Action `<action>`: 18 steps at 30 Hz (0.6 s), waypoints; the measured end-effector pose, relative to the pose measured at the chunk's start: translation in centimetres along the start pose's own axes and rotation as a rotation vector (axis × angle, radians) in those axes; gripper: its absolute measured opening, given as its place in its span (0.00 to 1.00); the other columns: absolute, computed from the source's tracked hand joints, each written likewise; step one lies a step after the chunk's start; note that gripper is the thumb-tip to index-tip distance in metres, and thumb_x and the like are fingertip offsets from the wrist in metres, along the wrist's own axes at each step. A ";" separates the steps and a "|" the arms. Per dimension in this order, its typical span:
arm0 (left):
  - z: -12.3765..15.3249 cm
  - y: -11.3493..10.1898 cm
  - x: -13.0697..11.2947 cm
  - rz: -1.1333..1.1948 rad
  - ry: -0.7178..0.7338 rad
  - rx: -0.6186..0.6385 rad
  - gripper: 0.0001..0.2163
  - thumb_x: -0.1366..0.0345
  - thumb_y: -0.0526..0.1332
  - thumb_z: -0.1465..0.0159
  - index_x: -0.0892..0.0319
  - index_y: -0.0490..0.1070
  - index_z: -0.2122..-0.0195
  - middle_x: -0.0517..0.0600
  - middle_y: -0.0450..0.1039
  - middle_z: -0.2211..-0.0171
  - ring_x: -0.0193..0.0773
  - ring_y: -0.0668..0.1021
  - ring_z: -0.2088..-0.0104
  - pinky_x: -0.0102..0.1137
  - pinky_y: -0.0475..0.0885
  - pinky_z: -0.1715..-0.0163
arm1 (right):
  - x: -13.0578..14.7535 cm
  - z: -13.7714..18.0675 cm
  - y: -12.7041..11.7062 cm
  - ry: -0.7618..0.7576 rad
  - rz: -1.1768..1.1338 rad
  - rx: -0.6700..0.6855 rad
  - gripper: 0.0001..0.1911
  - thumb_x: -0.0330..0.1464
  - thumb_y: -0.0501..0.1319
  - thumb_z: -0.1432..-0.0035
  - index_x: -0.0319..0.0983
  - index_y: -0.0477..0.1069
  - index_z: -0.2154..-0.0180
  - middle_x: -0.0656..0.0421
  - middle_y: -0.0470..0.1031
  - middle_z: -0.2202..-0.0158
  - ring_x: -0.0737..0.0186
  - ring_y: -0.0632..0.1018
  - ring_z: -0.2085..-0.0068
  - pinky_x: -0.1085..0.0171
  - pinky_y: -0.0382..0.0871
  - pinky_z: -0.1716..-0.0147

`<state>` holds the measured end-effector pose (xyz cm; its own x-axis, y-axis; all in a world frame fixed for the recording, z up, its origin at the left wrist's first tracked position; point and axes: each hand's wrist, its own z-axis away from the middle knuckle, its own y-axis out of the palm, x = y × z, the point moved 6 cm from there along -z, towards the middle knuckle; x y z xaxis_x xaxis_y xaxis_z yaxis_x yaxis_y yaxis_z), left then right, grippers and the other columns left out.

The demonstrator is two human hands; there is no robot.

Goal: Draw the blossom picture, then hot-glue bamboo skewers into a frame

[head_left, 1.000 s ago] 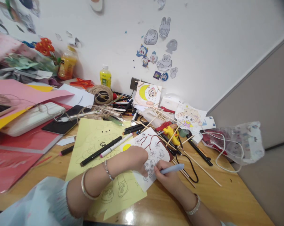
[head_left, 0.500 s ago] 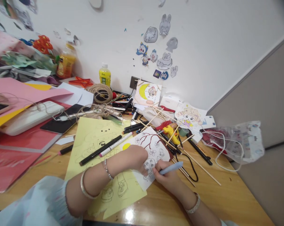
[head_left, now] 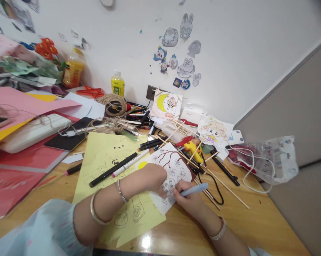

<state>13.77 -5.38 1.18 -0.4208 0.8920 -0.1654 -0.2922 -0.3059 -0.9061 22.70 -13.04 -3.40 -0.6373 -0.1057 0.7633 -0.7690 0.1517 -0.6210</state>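
White drawing (head_left: pixel 172 172) lies at eleven o'clock from my right hand (head_left: pixel 187 200), clamped around a blue pen (head_left: pixel 195 189); my left hand (head_left: pixel 154 179) rests upon the drawing, its grip I cannot tell.

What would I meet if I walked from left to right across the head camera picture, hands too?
Orange-red flowers → orange bottle → yellow-green bottle → left hand → right hand, holding a blue pen → clear plastic bag.
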 end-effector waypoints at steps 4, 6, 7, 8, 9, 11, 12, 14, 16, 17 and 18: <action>0.1 -0.1 0.0 -0.006 -0.004 0.007 0.20 0.47 0.64 0.48 0.62 0.77 0.68 0.54 0.76 0.74 0.45 0.78 0.72 0.31 0.63 0.77 | 0.0 -0.1 0.1 0.000 -0.004 -0.001 0.18 0.34 0.53 0.47 0.42 0.48 0.83 0.66 0.54 0.84 0.70 0.58 0.80 0.68 0.52 0.80; 0.1 -0.1 0.0 -0.005 -0.001 0.011 0.20 0.47 0.64 0.48 0.62 0.77 0.68 0.54 0.77 0.73 0.45 0.78 0.71 0.31 0.63 0.78 | 0.1 -0.1 0.1 0.003 -0.016 -0.001 0.18 0.35 0.54 0.47 0.42 0.48 0.83 0.66 0.53 0.84 0.70 0.58 0.80 0.68 0.52 0.80; 0.0 0.0 0.0 -0.003 0.003 0.011 0.20 0.47 0.64 0.48 0.61 0.77 0.68 0.53 0.77 0.73 0.45 0.78 0.71 0.30 0.62 0.78 | 0.1 -0.1 0.0 0.005 -0.023 -0.002 0.18 0.35 0.54 0.47 0.42 0.48 0.83 0.66 0.54 0.84 0.70 0.58 0.80 0.68 0.52 0.80; 0.0 0.0 0.0 -0.001 0.005 0.011 0.20 0.47 0.65 0.49 0.61 0.77 0.68 0.53 0.77 0.73 0.45 0.78 0.71 0.30 0.62 0.78 | 0.2 -0.1 0.0 0.009 -0.033 0.000 0.18 0.35 0.54 0.47 0.42 0.48 0.83 0.66 0.54 0.84 0.70 0.58 0.80 0.68 0.52 0.80; 0.0 0.0 0.0 -0.001 0.005 0.010 0.20 0.47 0.65 0.49 0.61 0.77 0.68 0.53 0.77 0.73 0.45 0.78 0.71 0.30 0.62 0.78 | 0.2 -0.1 -0.1 0.016 -0.047 0.001 0.18 0.36 0.54 0.47 0.42 0.49 0.83 0.66 0.54 0.84 0.70 0.58 0.80 0.68 0.52 0.80; 0.0 0.0 0.0 -0.005 -0.003 0.012 0.21 0.46 0.64 0.49 0.61 0.77 0.68 0.53 0.77 0.72 0.45 0.78 0.70 0.30 0.63 0.77 | 0.2 -0.1 -0.4 0.039 -0.066 -0.005 0.18 0.36 0.54 0.46 0.42 0.49 0.82 0.67 0.54 0.84 0.70 0.58 0.80 0.69 0.53 0.80; 0.0 0.0 0.0 -0.009 -0.008 0.015 0.21 0.46 0.64 0.49 0.61 0.77 0.67 0.54 0.77 0.71 0.46 0.78 0.70 0.30 0.63 0.77 | 0.1 -0.1 -0.5 0.048 -0.065 -0.009 0.17 0.36 0.54 0.46 0.42 0.50 0.82 0.67 0.54 0.83 0.70 0.58 0.79 0.69 0.53 0.80; 0.1 -0.1 0.0 -0.011 -0.014 0.019 0.22 0.46 0.64 0.48 0.62 0.77 0.66 0.55 0.77 0.70 0.47 0.78 0.69 0.31 0.64 0.76 | 0.1 -0.1 -0.7 0.050 -0.044 -0.015 0.17 0.36 0.54 0.46 0.42 0.51 0.82 0.66 0.55 0.83 0.69 0.59 0.79 0.68 0.54 0.80; 0.1 0.0 0.0 -0.008 -0.009 0.011 0.21 0.46 0.64 0.48 0.62 0.77 0.66 0.55 0.77 0.70 0.47 0.78 0.69 0.31 0.64 0.76 | 0.0 -0.1 -0.7 0.037 -0.025 -0.007 0.17 0.36 0.54 0.46 0.41 0.52 0.82 0.66 0.56 0.84 0.69 0.60 0.80 0.68 0.54 0.80; 0.0 0.0 0.0 -0.005 -0.006 0.001 0.21 0.47 0.64 0.49 0.61 0.77 0.67 0.54 0.77 0.71 0.47 0.78 0.69 0.31 0.64 0.76 | -0.1 -0.1 -0.7 0.033 -0.019 0.000 0.17 0.36 0.54 0.46 0.41 0.52 0.82 0.66 0.56 0.84 0.69 0.60 0.80 0.68 0.53 0.80; 0.0 0.0 0.1 0.000 -0.003 -0.008 0.20 0.47 0.65 0.49 0.61 0.77 0.67 0.54 0.76 0.72 0.46 0.78 0.70 0.31 0.64 0.76 | -0.1 -0.1 -0.6 0.031 -0.015 0.005 0.17 0.36 0.55 0.46 0.41 0.52 0.83 0.66 0.56 0.84 0.69 0.59 0.80 0.68 0.53 0.81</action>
<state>13.73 -5.34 1.16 -0.4234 0.8910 -0.1637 -0.2855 -0.3027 -0.9093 23.23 -13.04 -3.09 -0.6242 -0.0769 0.7775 -0.7785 0.1457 -0.6105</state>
